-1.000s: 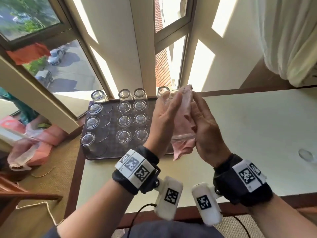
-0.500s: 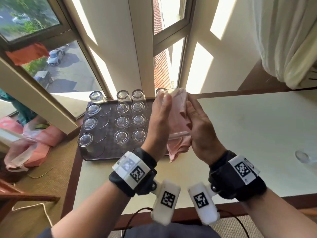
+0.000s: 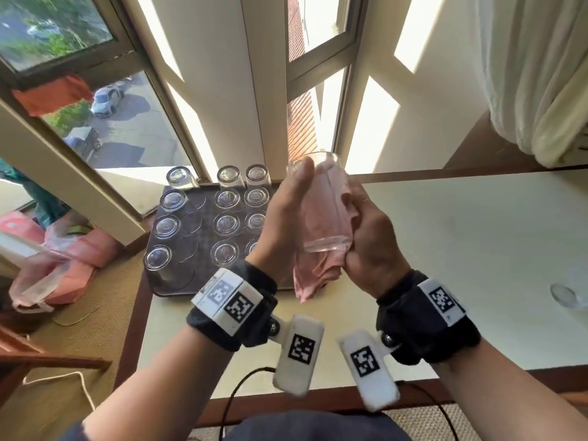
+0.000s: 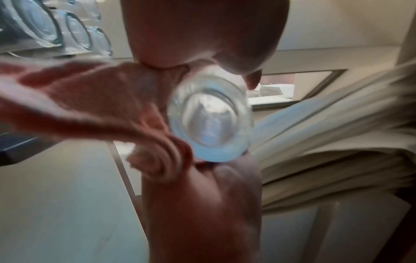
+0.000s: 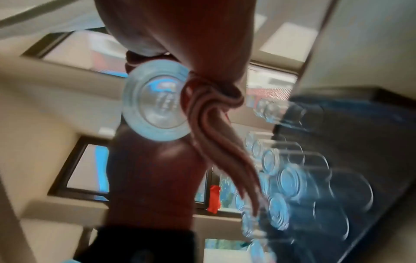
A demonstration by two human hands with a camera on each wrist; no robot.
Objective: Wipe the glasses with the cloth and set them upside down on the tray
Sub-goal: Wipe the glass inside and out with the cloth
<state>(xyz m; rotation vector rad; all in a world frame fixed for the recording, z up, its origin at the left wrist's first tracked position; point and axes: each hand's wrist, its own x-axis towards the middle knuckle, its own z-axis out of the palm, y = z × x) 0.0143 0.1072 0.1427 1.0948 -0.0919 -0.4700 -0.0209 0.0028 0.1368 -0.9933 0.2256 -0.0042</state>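
- One glass [image 3: 321,205] is in work now, held up between both hands above the table [image 3: 445,233], just right of the tray [image 3: 203,281]; it's tilted, thick base toward us, mouth pointing away at the window.
- Our left hand [image 3: 283,224] lies along the glass's left side, fingers fairly straight & together, thumb near the far rim. From the wrist cams we can't tell how firmly it bears.
- Our right hand [image 3: 372,243] has fingers curled, pinching the pink cloth [image 3: 315,275] vs the glass wall near the base; cloth also shows pink thru the glass, loose end hanging below.
- To wipe well, in our judgement: left hand turns the glass, right keeps cloth pressed flat w/ steady light pressure, working base to rim so no streak is left. Avoid bare fingertips on wiped areas.
- Materials: glass is clear, smooth, straight-walled w/ heavy round base, prob. slippery if damp. Cloth is soft, thin, folds & bunches easily, so it should conform to the curve.
- Many glasses already sit upside down in rows on the tray, which is dark, flat, w/ a patterned surface & low rim.
- Another clear glass item [image 3: 566,296] sits at the table's far right edge; too cut off to ID.
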